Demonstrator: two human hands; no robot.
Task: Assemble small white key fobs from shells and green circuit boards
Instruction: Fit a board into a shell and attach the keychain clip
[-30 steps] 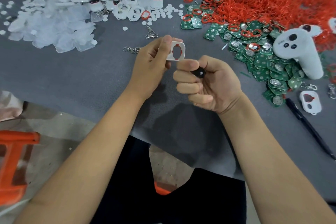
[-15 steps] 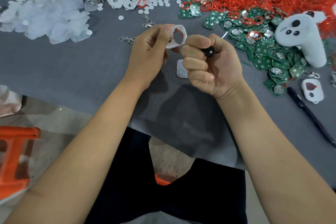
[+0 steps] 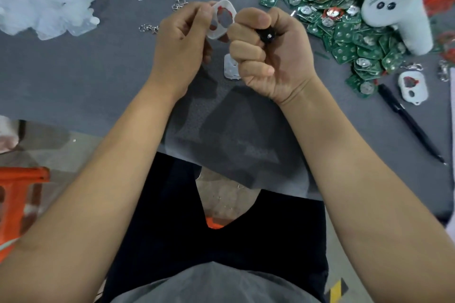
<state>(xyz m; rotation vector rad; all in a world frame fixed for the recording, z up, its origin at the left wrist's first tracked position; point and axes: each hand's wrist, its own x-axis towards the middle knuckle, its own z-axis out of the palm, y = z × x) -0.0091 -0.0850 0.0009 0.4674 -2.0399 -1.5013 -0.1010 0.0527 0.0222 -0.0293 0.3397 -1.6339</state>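
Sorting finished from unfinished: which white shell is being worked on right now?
The white shell pinched in the left hand, raised off the table; the others lie loose.

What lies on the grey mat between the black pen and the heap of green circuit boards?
In the head view, bare grey mat separates the black pen from the heap of green circuit boards; nothing lies there.

Two hands (image 3: 183, 32), one pen (image 3: 408, 122)
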